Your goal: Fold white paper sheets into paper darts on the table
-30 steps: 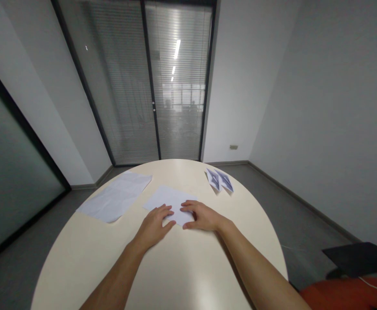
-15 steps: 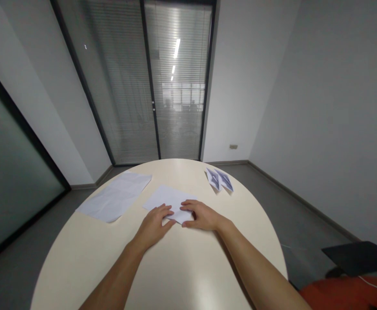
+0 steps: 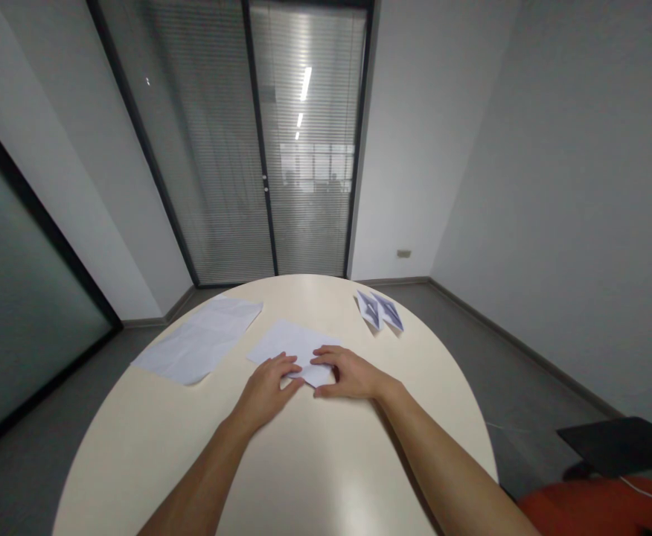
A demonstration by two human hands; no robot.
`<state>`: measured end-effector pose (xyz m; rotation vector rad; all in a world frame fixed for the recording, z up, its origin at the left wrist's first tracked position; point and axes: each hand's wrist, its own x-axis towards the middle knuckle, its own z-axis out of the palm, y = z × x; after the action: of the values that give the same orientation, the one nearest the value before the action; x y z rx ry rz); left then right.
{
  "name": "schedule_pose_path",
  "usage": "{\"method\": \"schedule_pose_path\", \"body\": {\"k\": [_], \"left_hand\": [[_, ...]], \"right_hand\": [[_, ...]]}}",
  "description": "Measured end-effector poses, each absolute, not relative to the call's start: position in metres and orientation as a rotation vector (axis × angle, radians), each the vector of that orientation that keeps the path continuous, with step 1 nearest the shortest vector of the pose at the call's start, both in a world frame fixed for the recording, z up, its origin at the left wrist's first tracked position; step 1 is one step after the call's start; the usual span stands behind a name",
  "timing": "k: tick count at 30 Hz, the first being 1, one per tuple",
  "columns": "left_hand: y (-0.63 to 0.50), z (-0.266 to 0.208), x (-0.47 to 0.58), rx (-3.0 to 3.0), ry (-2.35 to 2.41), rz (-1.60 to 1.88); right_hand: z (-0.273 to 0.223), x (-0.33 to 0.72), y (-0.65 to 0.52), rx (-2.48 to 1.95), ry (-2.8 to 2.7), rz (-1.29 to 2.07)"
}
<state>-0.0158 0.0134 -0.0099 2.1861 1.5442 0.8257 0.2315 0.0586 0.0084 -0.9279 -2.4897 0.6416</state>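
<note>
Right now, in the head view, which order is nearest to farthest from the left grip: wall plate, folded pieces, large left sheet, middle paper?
1. Middle paper, at the left grip's fingers.
2. Large left sheet, left side.
3. Folded pieces, right side.
4. Wall plate, beyond the table.

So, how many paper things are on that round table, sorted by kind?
Large white sheet, off to the left: 1
White paper with the left hand and right hand on it: 1
Folded paper shapes, grey-patterned, side by side: 2 (can't tell whether they're joined)
Total: 4
</note>
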Motion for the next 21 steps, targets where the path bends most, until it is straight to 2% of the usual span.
{"method": "schedule_pose_path", "body": {"k": [21], "left_hand": [[0.0164, -0.0153, -0.0176, 2.229, 1.546, 0.861]], "right_hand": [[0.0093, 0.2262, 0.0589, -0.820, -2.433, 0.566]]}}
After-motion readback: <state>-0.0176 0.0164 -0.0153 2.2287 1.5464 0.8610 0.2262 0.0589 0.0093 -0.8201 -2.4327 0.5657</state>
